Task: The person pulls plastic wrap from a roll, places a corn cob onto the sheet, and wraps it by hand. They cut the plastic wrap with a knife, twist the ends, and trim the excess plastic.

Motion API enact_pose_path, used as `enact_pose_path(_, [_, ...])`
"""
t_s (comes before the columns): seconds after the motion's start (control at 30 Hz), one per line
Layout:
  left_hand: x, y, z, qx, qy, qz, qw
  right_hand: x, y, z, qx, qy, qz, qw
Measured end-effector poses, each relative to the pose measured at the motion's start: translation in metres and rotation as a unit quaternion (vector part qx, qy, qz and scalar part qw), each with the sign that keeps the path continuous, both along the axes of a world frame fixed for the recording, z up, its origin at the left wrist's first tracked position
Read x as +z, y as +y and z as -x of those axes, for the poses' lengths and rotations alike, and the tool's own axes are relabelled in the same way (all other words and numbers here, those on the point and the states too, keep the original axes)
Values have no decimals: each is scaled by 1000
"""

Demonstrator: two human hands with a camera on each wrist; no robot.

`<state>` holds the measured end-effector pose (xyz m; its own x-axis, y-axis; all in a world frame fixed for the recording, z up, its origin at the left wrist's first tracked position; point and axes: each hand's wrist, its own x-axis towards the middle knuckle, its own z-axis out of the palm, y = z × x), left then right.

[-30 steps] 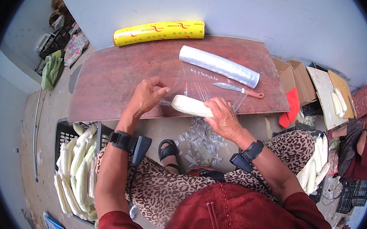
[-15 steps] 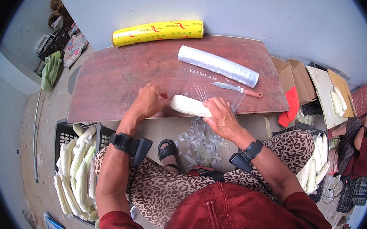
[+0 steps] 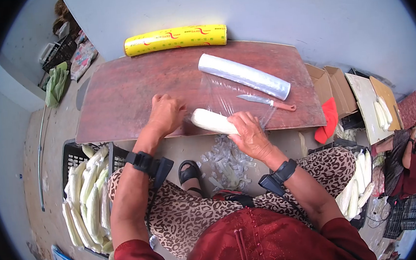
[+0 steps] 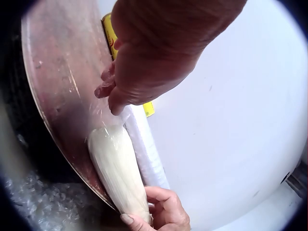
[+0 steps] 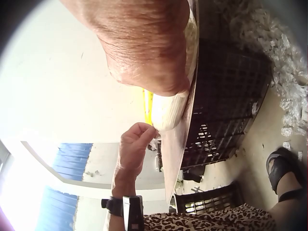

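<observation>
A pale, husk-covered ear of corn lies slantwise near the table's front edge. My right hand grips its right end, the thumb and fingers on either side of it in the left wrist view. Just past the other end, my left hand pinches clear cling film drawn out from the corn's tip. More film stretches from the corn back to the white cling film roll on the table. A knife with a reddish handle lies beside that roll, partly over the film.
A yellow printed roll lies along the table's back edge by the wall. Crates of corn stand on both sides, the left crate close to the knee. Crumpled plastic scraps cover the floor below. Another person is at the far right.
My left hand has moved slightly left and turned, its fingers now closed in near the corn's tip. The right hand keeps its grip, and the corn stays nearly in place.
</observation>
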<state>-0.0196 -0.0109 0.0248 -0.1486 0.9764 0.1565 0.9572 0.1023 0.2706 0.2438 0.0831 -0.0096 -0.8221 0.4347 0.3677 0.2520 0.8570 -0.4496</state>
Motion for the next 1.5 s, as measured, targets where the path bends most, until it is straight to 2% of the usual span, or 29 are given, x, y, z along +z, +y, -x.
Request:
enact_pose_path(0.17, [-6, -7, 11, 5, 30, 33, 999, 1, -1, -1, -4, -4, 3, 1000])
enact_pose_path(0.43, [18, -18, 8, 35, 28, 91, 995, 0, -1, -1, -7, -9, 8, 1000])
enact_pose_path(0.63, [28, -25, 14, 113, 121, 152, 974, 0, -2, -1, -7, 1, 5, 1000])
enact_pose_path(0.73, [29, -24, 15, 163, 139, 45, 976, 0, -2, -1, -9, 9, 5, 1000])
enact_pose_path(0.83, [13, -5, 20, 178, -111, 1, 978, -2, -1, -1, -6, 4, 3, 1000])
enact_pose_path(0.93, [8, 6, 12, 162, -260, 46, 951, 0, -2, -1, -9, 3, -4, 1000])
enact_pose_path(1.03, [4, 9, 3, 128, -275, 108, 947, 2, -3, 0, -11, -7, -6, 1000])
enact_pose_path(1.13, [3, 11, 1, 82, -243, 151, 955, 1, -3, 0, -9, -3, -8, 1000])
enact_pose_path(1.23, [-14, 13, 11, 72, -200, 120, 970, 1, -3, -1, -9, -3, -4, 1000])
enact_pose_path(1.33, [-30, 10, 18, 81, -188, 78, 976, 1, -2, 0, -9, -11, -3, 1000])
enact_pose_path(1.43, [-38, 8, 24, 100, -179, 83, 975, -1, 0, -1, -1, 0, -7, 1000])
enact_pose_path(1.5, [-39, 8, 28, 117, -217, 115, 962, -3, 3, 0, 2, -5, 4, 1000])
